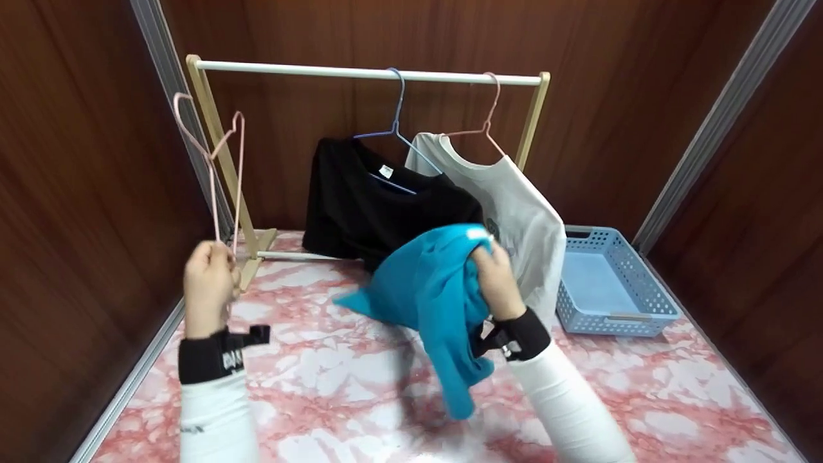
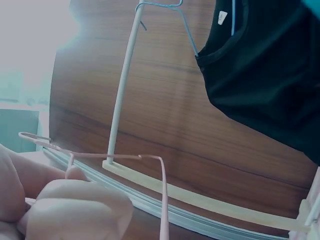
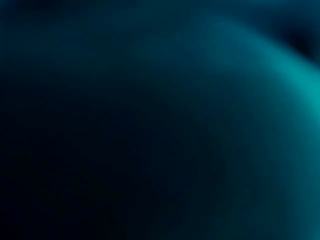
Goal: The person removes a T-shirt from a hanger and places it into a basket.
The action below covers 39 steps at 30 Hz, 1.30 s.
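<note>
On the left in the head view, my left hand (image 1: 211, 276) grips a pink clothes hanger (image 1: 211, 173), its hook pointing up, in front of the rack's left post. In the left wrist view the curled fingers (image 2: 75, 210) surround the hanger's wire (image 2: 164, 195). My right hand (image 1: 496, 280) holds a bunched blue shirt (image 1: 424, 276) near a white label, and the cloth hangs down in folds over the table. Dark, blurred blue cloth (image 3: 295, 75) fills the right wrist view, hiding the right hand there.
A clothes rack (image 1: 289, 69) with a white rail stands behind. From it hang a black shirt (image 1: 347, 199) on a blue hanger (image 1: 397, 116) and a white shirt (image 1: 533, 225) on a pink hanger. A blue basket (image 1: 617, 318) sits at right on the marbled table (image 1: 308, 386), between wooden walls.
</note>
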Motion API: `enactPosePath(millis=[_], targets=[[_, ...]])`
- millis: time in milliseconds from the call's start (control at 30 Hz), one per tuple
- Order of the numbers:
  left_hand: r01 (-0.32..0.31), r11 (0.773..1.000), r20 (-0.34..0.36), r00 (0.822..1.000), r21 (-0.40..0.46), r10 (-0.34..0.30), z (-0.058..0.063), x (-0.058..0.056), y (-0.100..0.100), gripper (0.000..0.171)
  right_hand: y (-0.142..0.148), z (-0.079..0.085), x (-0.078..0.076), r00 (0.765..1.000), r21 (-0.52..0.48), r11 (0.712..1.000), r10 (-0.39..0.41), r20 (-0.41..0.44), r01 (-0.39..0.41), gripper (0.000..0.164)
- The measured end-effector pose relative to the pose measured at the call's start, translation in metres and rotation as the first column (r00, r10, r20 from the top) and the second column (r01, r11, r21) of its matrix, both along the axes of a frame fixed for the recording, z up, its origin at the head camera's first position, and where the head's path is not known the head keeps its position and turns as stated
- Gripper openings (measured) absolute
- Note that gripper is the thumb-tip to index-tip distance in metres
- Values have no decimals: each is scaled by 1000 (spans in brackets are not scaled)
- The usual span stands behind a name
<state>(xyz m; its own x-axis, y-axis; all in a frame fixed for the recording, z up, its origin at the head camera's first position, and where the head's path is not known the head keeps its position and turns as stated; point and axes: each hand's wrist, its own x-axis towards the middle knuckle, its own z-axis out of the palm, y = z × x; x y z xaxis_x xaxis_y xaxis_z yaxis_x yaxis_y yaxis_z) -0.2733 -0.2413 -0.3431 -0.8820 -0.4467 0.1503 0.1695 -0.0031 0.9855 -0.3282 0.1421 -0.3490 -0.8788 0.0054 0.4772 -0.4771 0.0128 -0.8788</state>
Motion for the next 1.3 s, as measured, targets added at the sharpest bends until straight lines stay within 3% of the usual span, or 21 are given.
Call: enactPosePath(millis=[100, 200, 300, 367, 433, 467, 567, 633, 667, 733, 833, 933, 1033, 1100, 1167, 1300], targets=[[37, 999, 31, 999, -23, -36, 19, -7, -5, 20, 1, 17, 3, 1000, -77, 997, -14, 23, 16, 24], [74, 997, 49, 996, -23, -73, 38, -16, -7, 17, -3, 20, 5, 1000, -37, 999, -24, 5, 24, 23], [97, 995, 62, 994, -21, -95, 54, -26, -7, 15, -9, -3, 4, 993, 148, 988, -25, -115, 42, 37], [100, 994, 79, 992, -50, -96, 62, -34, -8, 14, -15, -31, -1, 975, 322, 946, 37, -218, 36, 54], [93, 990, 97, 992, -104, -83, 68, -42, -8, 16, -19, -65, -9, 958, 532, 846, 125, -258, 33, 66], [82, 986, 110, 992, -146, -66, 70, -46, -8, 17, -21, -80, -13, 957, 634, 773, 164, -240, 26, 71], [42, 960, 150, 989, -276, 0, 75, -56, -7, 22, -25, -117, -18, 967, 866, 498, 242, -80, -53, 76], [17, 936, 173, 984, -353, 47, 78, -63, -7, 26, -29, -131, -16, 972, 923, 351, 222, 81, -157, 83], [6, 925, 182, 981, -380, 69, 79, -66, -6, 27, -31, -136, -15, 968, 931, 307, 212, 135, -197, 88], [-5, 923, 193, 978, -384, 86, 81, -72, -6, 29, -35, -144, -14, 962, 939, 245, 184, 200, -242, 97], [-14, 922, 203, 974, -387, 100, 84, -81, -3, 29, -40, -151, -15, 974, 964, 194, 166, 152, -183, 101], [-2, 928, 217, 972, -372, 89, 86, -89, -1, 28, -40, -154, -20, 983, 981, 186, 185, 20, -55, 89], [6, 924, 233, 968, -383, 90, 88, -94, 1, 27, -32, -156, -26, 971, 973, 228, 229, -68, 14, 71], [6, 919, 237, 967, -395, 95, 90, -97, 1, 27, -24, -156, -29, 964, 960, 279, 254, -78, 5, 66], [4, 916, 242, 965, -401, 101, 91, -99, 1, 26, -13, -154, -32, 961, 936, 350, 267, -71, -28, 65], [9, 924, 255, 962, -381, 96, 91, -102, -1, 24, 10, -136, -33, 952, 820, 567, 288, -106, -80, 70]])
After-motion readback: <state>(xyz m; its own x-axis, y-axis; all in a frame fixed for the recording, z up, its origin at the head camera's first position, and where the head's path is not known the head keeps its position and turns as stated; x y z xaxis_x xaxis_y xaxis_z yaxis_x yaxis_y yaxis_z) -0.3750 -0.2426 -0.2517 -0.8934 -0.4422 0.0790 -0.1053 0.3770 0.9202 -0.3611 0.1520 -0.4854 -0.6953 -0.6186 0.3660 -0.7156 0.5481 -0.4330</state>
